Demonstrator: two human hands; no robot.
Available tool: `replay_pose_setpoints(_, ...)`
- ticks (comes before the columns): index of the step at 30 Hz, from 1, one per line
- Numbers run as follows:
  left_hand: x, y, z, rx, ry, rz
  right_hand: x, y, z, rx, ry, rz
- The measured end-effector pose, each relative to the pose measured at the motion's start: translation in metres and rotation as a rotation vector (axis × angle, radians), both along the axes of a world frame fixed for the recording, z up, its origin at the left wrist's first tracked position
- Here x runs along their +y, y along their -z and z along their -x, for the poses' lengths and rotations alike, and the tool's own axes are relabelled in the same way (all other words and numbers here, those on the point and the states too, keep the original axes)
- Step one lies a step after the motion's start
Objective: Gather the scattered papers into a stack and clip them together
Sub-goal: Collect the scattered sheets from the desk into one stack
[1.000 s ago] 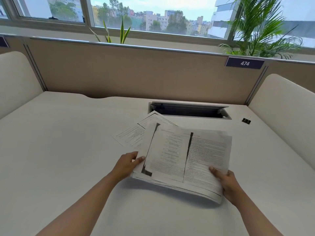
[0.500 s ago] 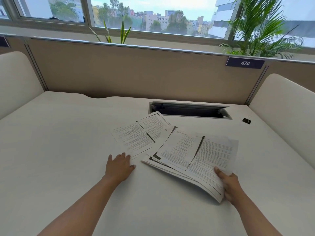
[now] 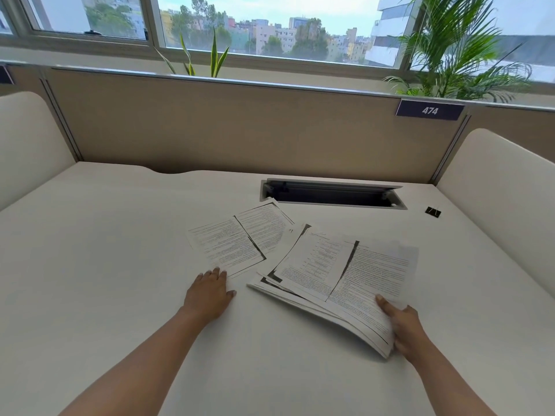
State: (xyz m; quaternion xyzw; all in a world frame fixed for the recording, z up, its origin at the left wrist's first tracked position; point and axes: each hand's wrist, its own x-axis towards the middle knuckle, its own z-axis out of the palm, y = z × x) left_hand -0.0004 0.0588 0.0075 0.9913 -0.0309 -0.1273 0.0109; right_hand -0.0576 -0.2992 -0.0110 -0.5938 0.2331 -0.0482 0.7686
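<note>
A loose stack of printed papers (image 3: 339, 274) lies on the white desk, its near right corner lifted. My right hand (image 3: 402, 325) grips that corner, thumb on top and fingers under it. A single printed sheet (image 3: 237, 244) lies flat to the left of the stack, partly tucked beside it. My left hand (image 3: 208, 292) rests flat on the desk with straight fingers, fingertips touching the sheet's near edge. A small black binder clip (image 3: 433, 211) sits alone at the far right of the desk.
A rectangular cable opening (image 3: 333, 195) is cut in the desk behind the papers. A beige partition (image 3: 240, 130) with a label reading 474 closes the back, and cream side panels stand left and right. Bare white desk (image 3: 105, 265) spreads to the left.
My left hand let go of the stack and moved left onto the desk at the single sheet's edge. My right hand shifted the stack to the right, uncovering that sheet.
</note>
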Motion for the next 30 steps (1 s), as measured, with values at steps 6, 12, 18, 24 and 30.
replay_pose_setpoints(6,-0.01,-0.009,0.003,-0.066,-0.034,-0.137,0.003,-0.004,-0.001,0.006,-0.001,0.011)
replay_pose_setpoints(12,-0.022,-0.016,0.0,-0.137,0.076,-0.252,0.004,-0.004,-0.002,0.016,-0.012,0.006)
replay_pose_setpoints(18,-0.004,-0.015,-0.007,0.013,0.006,-0.076,0.002,0.0,-0.003,0.043,-0.015,0.03)
replay_pose_setpoints(24,-0.001,-0.021,-0.005,0.009,-0.074,-0.103,0.005,-0.005,-0.002,0.025,0.012,0.029)
replay_pose_setpoints(30,-0.012,-0.032,-0.004,0.038,-0.148,-0.109,0.005,-0.005,-0.001,0.021,0.032,0.035)
